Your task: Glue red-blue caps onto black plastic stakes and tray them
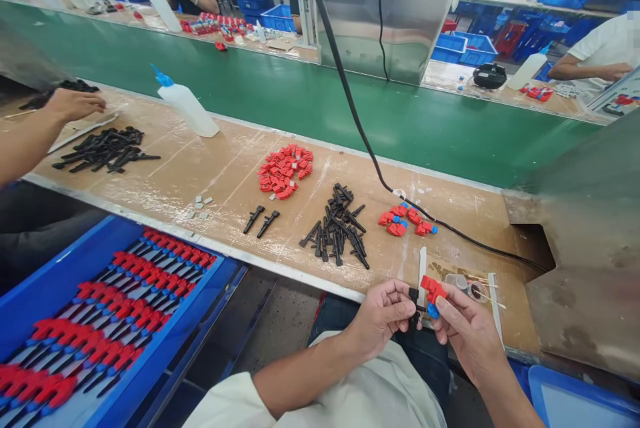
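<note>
"Red and blue plastic, by the look of it, that red-and-blue piece (434, 289). How would it handle?"

"Light and stiff, I'd judge, perhaps slick on its smooth faces. Its blocky red body is the place to take hold, and the right hand (465, 321) has its grip pinched around it there."

"And the black piece (413, 308)?"

"Pinched in the left hand (383, 315), between thumb and fingers, just beside the red one at the near edge of the bench (235, 148). Probably light and rigid too, but its thin stem looks easiest to snap, so I'd favour the thicker part. I can't tell whether the two pieces touch."

"What do the containers hold?"

"The blue crate (60, 268) on the left carries rows of red-and-blue assemblies (110, 303) with dark shafts. Beyond the right hand sit small clear cups (456, 281); one has something dark inside, too small to name. Farther off on the bench is a white squeeze bottle (187, 108) with a blue cap; how full, I can't say."
</note>
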Demonstrator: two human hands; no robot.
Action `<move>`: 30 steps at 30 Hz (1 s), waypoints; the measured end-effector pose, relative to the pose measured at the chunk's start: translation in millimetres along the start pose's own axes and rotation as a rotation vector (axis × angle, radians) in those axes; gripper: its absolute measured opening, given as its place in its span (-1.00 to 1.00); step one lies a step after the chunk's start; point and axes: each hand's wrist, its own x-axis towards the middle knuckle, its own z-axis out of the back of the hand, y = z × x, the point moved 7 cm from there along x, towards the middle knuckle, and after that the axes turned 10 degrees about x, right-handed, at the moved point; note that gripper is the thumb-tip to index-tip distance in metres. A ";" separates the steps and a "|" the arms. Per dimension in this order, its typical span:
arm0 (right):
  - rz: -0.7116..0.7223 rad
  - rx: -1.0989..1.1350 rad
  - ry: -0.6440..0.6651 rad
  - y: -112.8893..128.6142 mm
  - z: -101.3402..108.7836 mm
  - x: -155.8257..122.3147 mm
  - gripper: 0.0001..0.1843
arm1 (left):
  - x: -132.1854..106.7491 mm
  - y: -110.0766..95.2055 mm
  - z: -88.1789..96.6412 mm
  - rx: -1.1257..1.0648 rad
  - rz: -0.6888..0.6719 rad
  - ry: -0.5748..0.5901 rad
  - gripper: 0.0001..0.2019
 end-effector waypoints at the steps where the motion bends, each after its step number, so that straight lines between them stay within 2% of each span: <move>1: 0.011 -0.006 -0.002 -0.3 0.7 0.0 -0.42 | 0.3 0.1 0.1 0.002 -0.007 -0.003 -0.39; 6: 0.052 -0.085 0.001 -2.9 6.2 0.4 -0.37 | 2.4 -2.7 2.6 0.058 -0.088 -0.026 -0.42; 9: 0.093 -0.138 0.010 -2.2 6.7 -0.3 -0.41 | 3.5 -5.2 4.5 0.124 -0.151 -0.026 -0.43; 16: 0.163 -0.237 0.041 4.0 -4.2 -5.3 -0.50 | 5.7 -8.8 10.2 0.285 -0.183 0.013 -0.43; 30: 0.257 -0.200 -0.005 -6.5 -9.3 -9.4 -0.56 | 10.0 -11.7 12.7 0.254 -0.249 0.124 -0.53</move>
